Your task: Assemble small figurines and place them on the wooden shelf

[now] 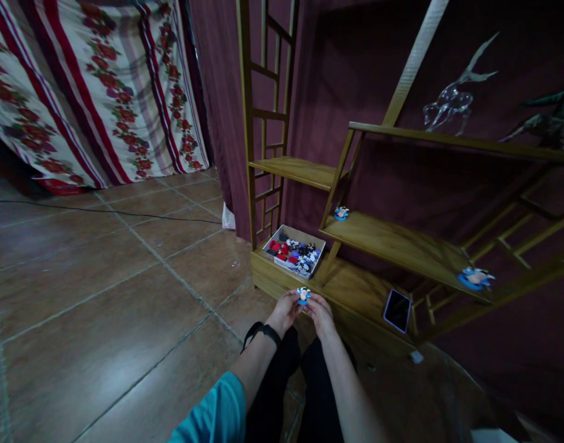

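Observation:
Between my two hands, in front of the low shelf, is a small figurine (303, 295) with a blue round base and a pale body. My left hand (287, 307) grips it from the left side, fingers closed at its edge. From the right, my right hand (319, 309) pinches its other side. Just beyond my hands, an open cardboard box (319, 261) on the bottom shelf holds several small red, black, white and purple figures. A similar blue-based figurine (341, 213) stands at the left end of the middle shelf, and another figurine (476, 278) at its right end.
A wooden display shelf (392, 243) with stepped boards fills the right side. On the bottom board rests a tablet-like device (397, 311). A clear deer ornament (452, 101) stands on the upper board. Tiled floor (115, 301) lies left, crossed by a black cable (125, 213).

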Action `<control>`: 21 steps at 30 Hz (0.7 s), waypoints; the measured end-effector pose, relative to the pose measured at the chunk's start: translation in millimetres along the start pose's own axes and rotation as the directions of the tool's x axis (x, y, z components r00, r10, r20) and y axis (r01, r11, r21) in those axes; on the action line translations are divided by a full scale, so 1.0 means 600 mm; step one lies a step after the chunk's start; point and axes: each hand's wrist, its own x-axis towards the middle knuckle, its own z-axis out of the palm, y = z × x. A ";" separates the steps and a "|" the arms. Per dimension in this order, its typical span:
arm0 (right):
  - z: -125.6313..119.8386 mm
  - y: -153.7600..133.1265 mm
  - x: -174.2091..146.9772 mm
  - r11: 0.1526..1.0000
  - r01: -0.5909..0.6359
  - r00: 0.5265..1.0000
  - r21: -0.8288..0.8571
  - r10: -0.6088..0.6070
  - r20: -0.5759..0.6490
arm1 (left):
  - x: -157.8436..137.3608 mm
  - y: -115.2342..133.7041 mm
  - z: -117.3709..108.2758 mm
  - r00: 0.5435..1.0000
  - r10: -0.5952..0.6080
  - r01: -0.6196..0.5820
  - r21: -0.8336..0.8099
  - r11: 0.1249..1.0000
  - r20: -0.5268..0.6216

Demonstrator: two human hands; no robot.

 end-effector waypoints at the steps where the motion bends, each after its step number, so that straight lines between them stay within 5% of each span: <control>1: 0.001 -0.001 -0.001 1.000 0.000 1.000 0.000 0.000 0.002 | -0.001 0.001 0.000 1.000 0.002 -0.002 -0.004 1.000 0.003; 21: -0.014 0.004 0.007 0.999 0.033 0.998 0.009 -0.033 -0.062 | 0.000 -0.015 0.009 0.999 0.043 -0.044 -0.035 0.998 -0.012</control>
